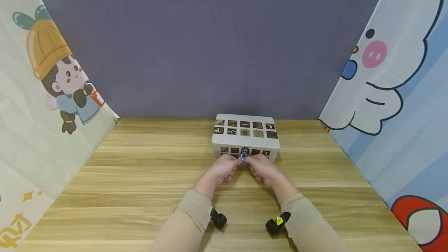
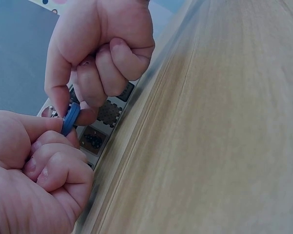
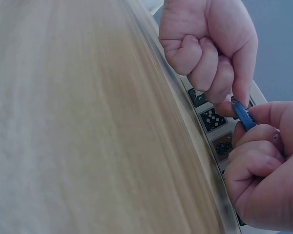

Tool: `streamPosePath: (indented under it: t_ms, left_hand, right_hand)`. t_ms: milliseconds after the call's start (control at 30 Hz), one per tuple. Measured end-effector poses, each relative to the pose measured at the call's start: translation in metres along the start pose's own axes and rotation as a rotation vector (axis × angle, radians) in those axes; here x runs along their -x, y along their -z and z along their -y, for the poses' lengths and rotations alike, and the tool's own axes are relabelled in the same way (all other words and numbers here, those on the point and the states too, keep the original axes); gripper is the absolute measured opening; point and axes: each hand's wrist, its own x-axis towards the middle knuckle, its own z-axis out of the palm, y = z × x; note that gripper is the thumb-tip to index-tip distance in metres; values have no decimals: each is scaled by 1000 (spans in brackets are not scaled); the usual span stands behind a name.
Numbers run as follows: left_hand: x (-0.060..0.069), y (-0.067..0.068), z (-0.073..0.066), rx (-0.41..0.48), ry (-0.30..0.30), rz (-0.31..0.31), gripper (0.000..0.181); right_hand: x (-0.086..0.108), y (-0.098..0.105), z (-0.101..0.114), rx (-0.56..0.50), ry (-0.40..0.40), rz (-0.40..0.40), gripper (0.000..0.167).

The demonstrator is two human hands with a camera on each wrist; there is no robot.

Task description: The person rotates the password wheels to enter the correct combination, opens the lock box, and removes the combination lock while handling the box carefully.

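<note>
I am remotely watching the left hand (image 1: pixel 224 167) and right hand (image 1: pixel 263 168) pinching a blue padlock (image 1: pixel 242 160) (other fingers (image 2: pixel 129 62) curled in) at the clasp (image 1: pixel 245 149) of a white box (image 1: pixel 238 140); a grey wall (image 1: pixel 217 46) is standing behind.

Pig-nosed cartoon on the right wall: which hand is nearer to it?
Right. The right hand, on the side towards the cartoon, pinches the blue padlock; the left hand pinches it from the opposite side, farther away.
</note>
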Motion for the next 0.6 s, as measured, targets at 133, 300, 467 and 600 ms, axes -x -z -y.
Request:
streamPosePath:
  t_ms: [133,300,467,600]
  left_hand:
    - [0,0,0,-1,-2,-2,27]
    - [1,0,0,-9,-3,-7,26]
    - [1,0,-1,-21,2,-9,27]
    - [2,0,-2,-19,0,-4,28]
  right_hand:
    - [0,2,-1,8,7,15,30]
    - [0,4,-1,13,13,32,29]
    - [1,3,-1,16,13,37,30]
    - [2,4,-1,18,24,30,29]
